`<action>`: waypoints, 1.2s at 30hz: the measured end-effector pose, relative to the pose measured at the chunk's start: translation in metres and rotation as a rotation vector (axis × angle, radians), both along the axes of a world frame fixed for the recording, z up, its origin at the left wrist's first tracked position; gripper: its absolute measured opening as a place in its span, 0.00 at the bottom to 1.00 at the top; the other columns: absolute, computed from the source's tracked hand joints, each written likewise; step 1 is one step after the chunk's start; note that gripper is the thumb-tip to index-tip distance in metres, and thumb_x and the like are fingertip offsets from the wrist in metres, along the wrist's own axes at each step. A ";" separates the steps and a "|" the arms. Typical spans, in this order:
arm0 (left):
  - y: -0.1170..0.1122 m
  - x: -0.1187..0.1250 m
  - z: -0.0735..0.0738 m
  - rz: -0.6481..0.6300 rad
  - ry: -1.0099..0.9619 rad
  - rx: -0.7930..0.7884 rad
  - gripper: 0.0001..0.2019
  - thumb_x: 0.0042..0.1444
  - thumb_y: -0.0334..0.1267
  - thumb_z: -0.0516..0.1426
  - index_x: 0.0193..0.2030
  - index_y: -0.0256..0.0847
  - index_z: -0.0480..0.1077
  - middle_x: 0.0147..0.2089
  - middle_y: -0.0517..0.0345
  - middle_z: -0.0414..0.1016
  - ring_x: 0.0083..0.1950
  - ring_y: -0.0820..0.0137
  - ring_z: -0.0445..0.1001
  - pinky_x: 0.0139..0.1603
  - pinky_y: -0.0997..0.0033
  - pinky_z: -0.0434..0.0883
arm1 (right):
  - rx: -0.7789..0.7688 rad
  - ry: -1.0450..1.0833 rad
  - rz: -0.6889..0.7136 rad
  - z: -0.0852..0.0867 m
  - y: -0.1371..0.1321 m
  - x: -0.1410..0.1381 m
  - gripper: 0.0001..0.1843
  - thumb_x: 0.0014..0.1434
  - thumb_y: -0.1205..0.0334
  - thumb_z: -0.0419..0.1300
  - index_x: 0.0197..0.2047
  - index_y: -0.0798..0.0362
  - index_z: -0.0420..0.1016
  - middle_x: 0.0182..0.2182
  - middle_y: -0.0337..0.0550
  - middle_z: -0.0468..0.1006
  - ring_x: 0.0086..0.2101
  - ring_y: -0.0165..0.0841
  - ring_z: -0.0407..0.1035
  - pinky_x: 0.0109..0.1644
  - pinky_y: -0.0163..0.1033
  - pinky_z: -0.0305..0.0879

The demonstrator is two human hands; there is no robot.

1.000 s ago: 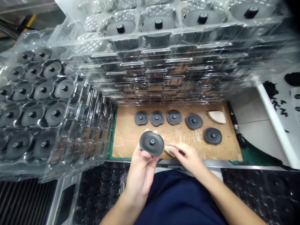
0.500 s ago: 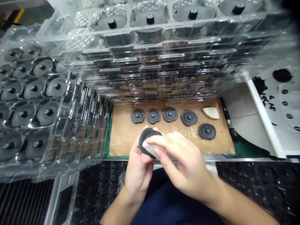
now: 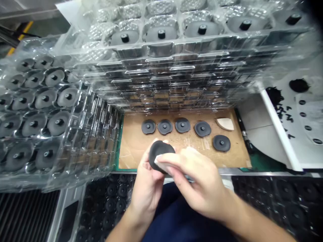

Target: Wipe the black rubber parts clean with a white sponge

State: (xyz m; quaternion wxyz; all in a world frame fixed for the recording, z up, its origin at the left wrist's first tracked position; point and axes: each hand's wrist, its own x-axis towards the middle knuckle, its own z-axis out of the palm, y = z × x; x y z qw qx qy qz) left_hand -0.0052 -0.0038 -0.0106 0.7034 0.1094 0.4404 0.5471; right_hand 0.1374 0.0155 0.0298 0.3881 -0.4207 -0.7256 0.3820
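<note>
My left hand (image 3: 148, 183) is closed round a dark grey rubbery disc (image 3: 159, 150), tilted with its smooth, stemless face toward me. My right hand (image 3: 199, 181) pinches a pale pad (image 3: 161, 160), whose tip touches the lower right of that face. The pad is mostly covered by my fingers. Beyond my hands, several similar discs lie stem-up in a loose row on brown cardboard (image 3: 133, 158), among them a disc (image 3: 182, 125) and, at the right end, another disc (image 3: 221, 143). A beige wedge-shaped pad (image 3: 225, 124) lies behind that last one.
Tall stacked clear plastic trays (image 3: 161, 53) rise behind the cardboard. Another tray stack (image 3: 83, 124) with discs stands at the left. To the right are a white-edged divider (image 3: 280, 127) and a white surface (image 3: 295, 124) with black scraps. More trays (image 3: 108, 208) sit below the bench edge.
The disc in my left hand has turned so that more of its smooth face shows. My right hand keeps the pad on it. The whole view has shifted slightly.
</note>
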 end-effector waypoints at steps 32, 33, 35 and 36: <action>-0.007 -0.003 0.001 -0.169 -0.162 -0.115 0.28 0.33 0.32 0.70 0.46 0.42 0.74 0.47 0.56 0.78 0.47 0.67 0.75 0.47 0.76 0.72 | -0.054 -0.138 0.115 -0.001 -0.012 0.004 0.11 0.62 0.70 0.51 0.44 0.53 0.72 0.33 0.39 0.79 0.31 0.29 0.70 0.36 0.36 0.60; -0.006 -0.004 0.001 -0.175 -0.186 -0.112 0.27 0.33 0.31 0.70 0.45 0.42 0.74 0.46 0.56 0.78 0.46 0.68 0.76 0.47 0.78 0.72 | -0.076 -0.198 0.102 0.001 -0.015 0.010 0.11 0.62 0.70 0.51 0.44 0.52 0.72 0.34 0.39 0.79 0.30 0.28 0.70 0.37 0.36 0.59; -0.006 -0.004 0.001 -0.193 -0.240 -0.096 0.25 0.36 0.33 0.70 0.46 0.41 0.75 0.45 0.56 0.79 0.45 0.69 0.76 0.48 0.77 0.72 | -0.021 -0.345 0.020 0.003 -0.014 0.017 0.12 0.62 0.69 0.51 0.45 0.51 0.72 0.32 0.40 0.79 0.29 0.30 0.68 0.36 0.38 0.57; -0.007 -0.003 0.001 -0.211 -0.268 -0.092 0.25 0.38 0.34 0.69 0.47 0.41 0.74 0.44 0.55 0.79 0.44 0.69 0.76 0.48 0.76 0.72 | 0.051 -0.412 -0.020 0.003 -0.011 0.018 0.13 0.62 0.70 0.51 0.45 0.52 0.73 0.31 0.41 0.78 0.28 0.31 0.66 0.35 0.39 0.55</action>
